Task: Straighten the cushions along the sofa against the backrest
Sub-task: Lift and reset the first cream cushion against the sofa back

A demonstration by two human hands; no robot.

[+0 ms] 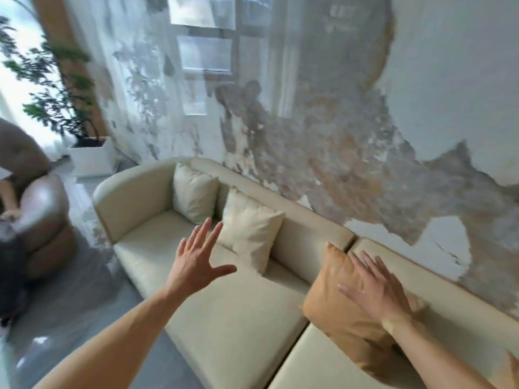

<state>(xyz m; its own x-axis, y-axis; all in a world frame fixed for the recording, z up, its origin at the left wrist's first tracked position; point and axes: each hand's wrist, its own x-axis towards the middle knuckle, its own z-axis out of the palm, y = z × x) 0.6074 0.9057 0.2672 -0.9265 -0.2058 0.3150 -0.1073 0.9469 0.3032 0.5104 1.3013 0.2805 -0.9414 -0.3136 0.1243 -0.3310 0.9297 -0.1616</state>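
Cream sofa (224,313) stood under peeling wall | left hand (196,262) spread, empty, fingertips near white cushion (250,228) | right hand (379,290) flat (fingers apart) on orange cushion (337,313) by backrest (306,231)

A wall (365,141) of peeling, patchy plaster is seen behind the seating, with window reflections cast across it. At the left, a leafy plant (53,80) is set in a white planter (94,160) before bright daylight. A brown armchair (45,220) is placed on the grey floor (84,313).
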